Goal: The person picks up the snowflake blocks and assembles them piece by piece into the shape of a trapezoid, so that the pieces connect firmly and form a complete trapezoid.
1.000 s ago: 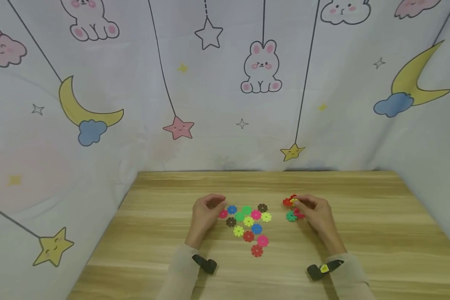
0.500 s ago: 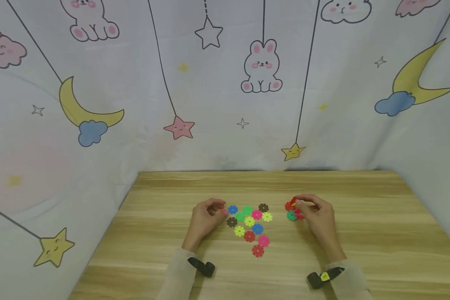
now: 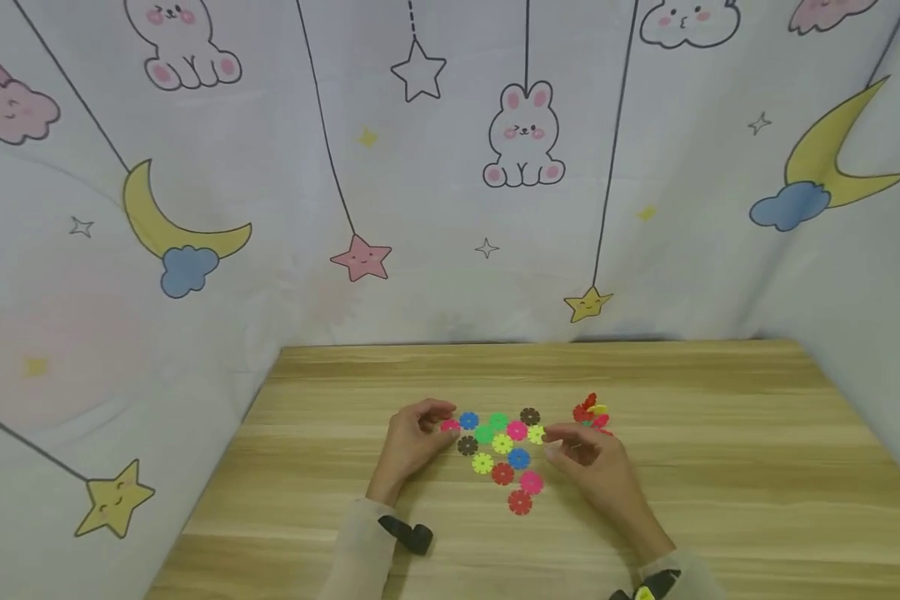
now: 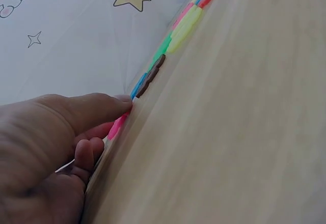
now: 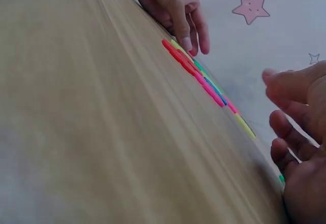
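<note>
Several notched plastic discs, flower-like, lie flat in a loose cluster on the wooden table. At the cluster's left end, my left hand (image 3: pixel 414 442) is beside a pink disc (image 3: pixel 450 425), thumb and fingers apart around it. The left wrist view puts the thumb tip over the pink disc (image 4: pixel 116 127), seemingly touching it. My right hand (image 3: pixel 591 465) is at the cluster's right side, its fingertips near a yellow-green disc (image 3: pixel 536 434). In the right wrist view, that hand (image 5: pixel 300 117) shows nothing between its loosely bent fingers. Blue (image 3: pixel 468 421) and brown (image 3: pixel 467 445) discs lie near the left hand.
Behind my right hand stands a small pile of joined or stacked red, yellow and green discs (image 3: pixel 588 410), partly hidden by that hand. A printed curtain (image 3: pixel 450 292) closes off the table's (image 3: pixel 757 467) back and sides.
My right hand has left the pile at the right and moved left and nearer, to the cluster's edge; its yellow disc stays on the pile. The left hand has hardly moved.
</note>
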